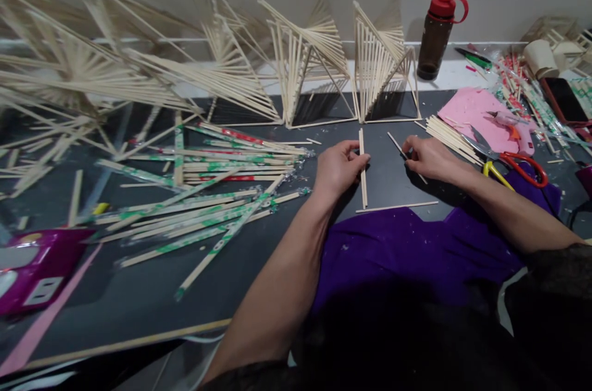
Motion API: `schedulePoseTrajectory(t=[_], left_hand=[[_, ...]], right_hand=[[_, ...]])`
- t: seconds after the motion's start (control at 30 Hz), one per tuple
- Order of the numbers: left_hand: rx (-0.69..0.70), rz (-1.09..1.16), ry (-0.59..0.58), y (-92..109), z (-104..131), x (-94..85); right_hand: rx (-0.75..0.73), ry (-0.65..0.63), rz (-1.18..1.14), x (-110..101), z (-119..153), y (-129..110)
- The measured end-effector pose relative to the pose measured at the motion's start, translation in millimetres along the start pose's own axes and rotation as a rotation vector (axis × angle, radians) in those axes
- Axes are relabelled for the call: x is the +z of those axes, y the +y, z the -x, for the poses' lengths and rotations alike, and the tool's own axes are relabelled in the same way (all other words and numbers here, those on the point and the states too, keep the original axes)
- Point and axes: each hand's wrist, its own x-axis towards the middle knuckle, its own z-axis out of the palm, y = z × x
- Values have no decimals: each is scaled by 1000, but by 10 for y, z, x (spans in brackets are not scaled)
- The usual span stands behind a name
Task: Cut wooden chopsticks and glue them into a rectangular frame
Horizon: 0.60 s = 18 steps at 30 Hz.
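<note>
My left hand is closed, thumb and fingers pinching a pair of pale wooden chopsticks that point away from me over the grey tabletop. My right hand grips a single chopstick, slanted, between thumb and fingertips. Another loose chopstick lies crosswise near the lower ends of the pair. Beyond my hands stand twisted frames built of chopsticks, one straight ahead and another to its left. Just right of my right hand is a bundle of bare chopsticks.
Wrapped chopsticks are heaped at left, near a magenta device. More chopstick frames stand behind them. At right are scissors, a pink sheet and a phone. A red-lidded bottle stands at the back. Purple cloth covers the front.
</note>
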Motion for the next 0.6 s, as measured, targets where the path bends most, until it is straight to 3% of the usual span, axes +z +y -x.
schedulePoseTrajectory(t=[0.13, 0.3, 0.47, 0.6], left_hand=[[82, -248, 25, 9, 11, -1], [103, -214, 39, -14, -17, -8], [-28, 258, 3, 11, -7, 47], [-173, 575, -89, 108, 55, 92]], right_hand=[[5, -24, -22, 6, 2, -61], [-25, -8, 6, 24, -8, -75], [41, 106, -6, -25, 46, -91], [-71, 170, -189, -43, 101, -347]])
